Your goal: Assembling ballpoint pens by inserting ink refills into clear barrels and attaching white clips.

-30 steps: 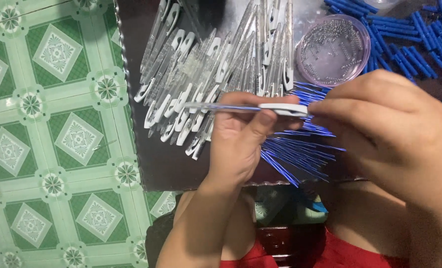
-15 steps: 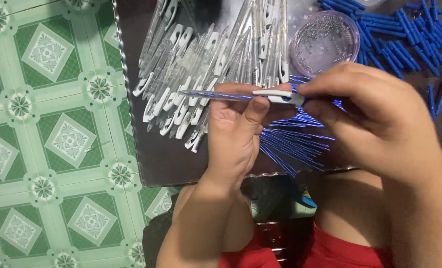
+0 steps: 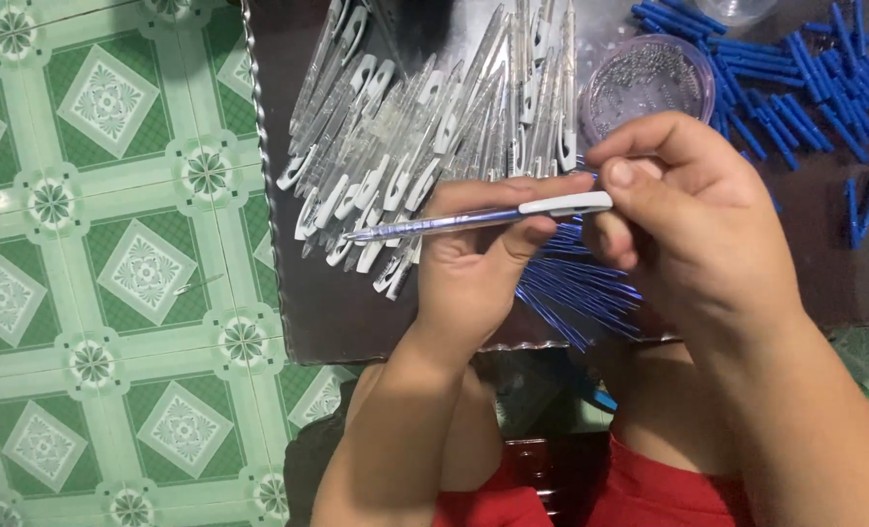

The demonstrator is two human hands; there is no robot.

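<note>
A clear pen [image 3: 473, 219] is held level, long axis left-to-right, above the dark tray [image 3: 307, 312]. Its barrel is pinched by the left hand [image 3: 473, 273]; its white clip end is pinched by the right hand [image 3: 693, 224].

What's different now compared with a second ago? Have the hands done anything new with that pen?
Little changed. The right hand has slid along to pinch the white clip end of the pen, and the pen now tilts slightly, tip down to the left. The left hand grips it from below as before. The pile of clear pen barrels, the blue refills, the blue caps and the round dish lie as they were.
</note>
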